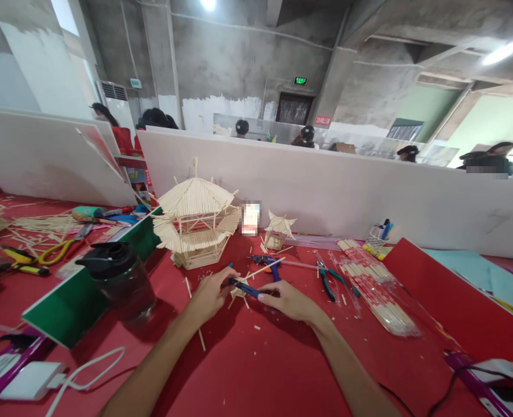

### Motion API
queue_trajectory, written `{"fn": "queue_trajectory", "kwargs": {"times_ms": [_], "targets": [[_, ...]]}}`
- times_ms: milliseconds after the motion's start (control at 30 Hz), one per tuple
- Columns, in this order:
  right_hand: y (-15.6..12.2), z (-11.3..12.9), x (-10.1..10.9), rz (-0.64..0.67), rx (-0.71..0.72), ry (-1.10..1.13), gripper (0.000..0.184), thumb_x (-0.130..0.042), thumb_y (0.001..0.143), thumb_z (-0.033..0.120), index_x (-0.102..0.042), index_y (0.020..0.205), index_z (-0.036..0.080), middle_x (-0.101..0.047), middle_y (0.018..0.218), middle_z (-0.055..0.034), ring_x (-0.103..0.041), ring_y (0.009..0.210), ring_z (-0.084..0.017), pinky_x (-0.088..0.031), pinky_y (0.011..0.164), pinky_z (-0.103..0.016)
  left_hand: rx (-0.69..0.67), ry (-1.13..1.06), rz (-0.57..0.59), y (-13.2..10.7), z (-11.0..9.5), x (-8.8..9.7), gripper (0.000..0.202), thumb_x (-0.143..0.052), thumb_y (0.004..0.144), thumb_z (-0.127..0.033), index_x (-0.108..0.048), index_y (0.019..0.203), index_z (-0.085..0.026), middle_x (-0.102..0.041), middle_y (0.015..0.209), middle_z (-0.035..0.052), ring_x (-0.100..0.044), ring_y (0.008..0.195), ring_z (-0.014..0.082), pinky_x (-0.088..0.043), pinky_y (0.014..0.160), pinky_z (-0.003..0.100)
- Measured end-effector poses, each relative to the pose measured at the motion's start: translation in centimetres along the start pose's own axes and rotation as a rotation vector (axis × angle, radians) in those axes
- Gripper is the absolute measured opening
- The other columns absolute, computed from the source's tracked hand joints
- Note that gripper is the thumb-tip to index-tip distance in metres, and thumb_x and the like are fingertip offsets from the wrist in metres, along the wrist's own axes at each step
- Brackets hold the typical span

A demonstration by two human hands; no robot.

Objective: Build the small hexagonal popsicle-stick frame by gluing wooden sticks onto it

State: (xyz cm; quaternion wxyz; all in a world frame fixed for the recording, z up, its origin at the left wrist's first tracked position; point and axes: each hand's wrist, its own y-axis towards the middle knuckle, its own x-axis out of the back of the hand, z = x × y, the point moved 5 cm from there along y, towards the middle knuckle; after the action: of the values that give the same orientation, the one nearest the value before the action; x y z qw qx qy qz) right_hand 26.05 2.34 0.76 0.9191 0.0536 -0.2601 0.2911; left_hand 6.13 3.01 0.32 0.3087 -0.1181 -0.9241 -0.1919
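Blue-handled pliers (248, 288) are gripped in my right hand (289, 299), their dark jaws reaching toward my left fingers. My left hand (211, 295) is closed in a pinch beside the jaws, on what looks like the near end of a thin wooden stick (265, 268). Partly hidden under the pliers is a small wooden stick frame (239, 293). Just beyond lies a blue glue gun (274, 266). Behind my left hand stands a large tiered pavilion model (195, 231) of wooden sticks; a smaller pavilion (278, 230) is farther back.
A dark water bottle (124, 284) stands left by a green divider (87, 284). Green-handled cutters (326, 281) and bagged sticks (376, 289) lie right, before a red divider (465, 295). Scraps dot the red table (256, 382). People sit beyond the white partition (326, 191).
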Motion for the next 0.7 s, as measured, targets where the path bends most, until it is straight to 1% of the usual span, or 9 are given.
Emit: {"fn": "queue_trajectory", "kwargs": {"times_ms": [133,300,433,600,700], "targets": [[-0.04,-0.14,0.12,0.011,-0.021,0.005,0.039,-0.054,0.089,0.041,-0.074,0.11,0.015,-0.072,0.084,-0.0059,-0.059,0.071,-0.017,-0.044,0.066,-0.026,0.005,0.023,0.003,0.0,0.43,-0.1,0.022,-0.053,0.085,-0.017,-0.06,0.105,-0.025,-0.073,0.106,0.0025,-0.068,0.099,0.0199,-0.051,0.085,0.029],[-0.05,0.07,0.14,0.017,-0.002,0.024,0.04,-0.055,0.089,0.043,-0.074,0.11,0.015,-0.07,0.08,-0.005,-0.057,0.068,-0.016,-0.042,0.064,-0.025,0.005,0.041,0.003,-0.03,0.34,-0.02,0.023,-0.053,0.084,-0.018,-0.06,0.106,-0.025,-0.072,0.107,0.0028,-0.068,0.1,0.0203,-0.05,0.087,0.029],[-0.09,0.31,0.1,0.025,0.021,0.027,0.039,-0.055,0.089,0.041,-0.073,0.113,0.016,-0.071,0.082,-0.0047,-0.057,0.069,-0.015,-0.041,0.064,-0.025,0.006,0.057,0.017,-0.02,-0.09,0.02,0.021,-0.052,0.084,-0.017,-0.061,0.103,-0.024,-0.072,0.1,0.002,-0.068,0.094,0.0193,-0.049,0.084,0.028],[-0.01,-0.18,0.06,0.024,-0.012,0.018,0.039,-0.054,0.089,0.041,-0.073,0.112,0.016,-0.069,0.078,-0.0038,-0.056,0.066,-0.015,-0.04,0.063,-0.025,0.0,0.071,0.046,-0.01,-0.29,-0.09,0.021,-0.051,0.085,-0.016,-0.061,0.102,-0.024,-0.072,0.097,0.001,-0.067,0.09,0.0182,-0.048,0.081,0.027],[-0.01,-0.25,0.02,0.029,-0.008,0.015,0.039,-0.054,0.089,0.041,-0.073,0.113,0.016,-0.07,0.08,-0.0044,-0.056,0.068,-0.016,-0.042,0.064,-0.026,-0.004,0.085,0.049,-0.05,-0.16,-0.14,0.022,-0.051,0.085,-0.015,-0.061,0.102,-0.024,-0.072,0.095,0.0002,-0.067,0.088,0.0176,-0.047,0.081,0.026]]}}
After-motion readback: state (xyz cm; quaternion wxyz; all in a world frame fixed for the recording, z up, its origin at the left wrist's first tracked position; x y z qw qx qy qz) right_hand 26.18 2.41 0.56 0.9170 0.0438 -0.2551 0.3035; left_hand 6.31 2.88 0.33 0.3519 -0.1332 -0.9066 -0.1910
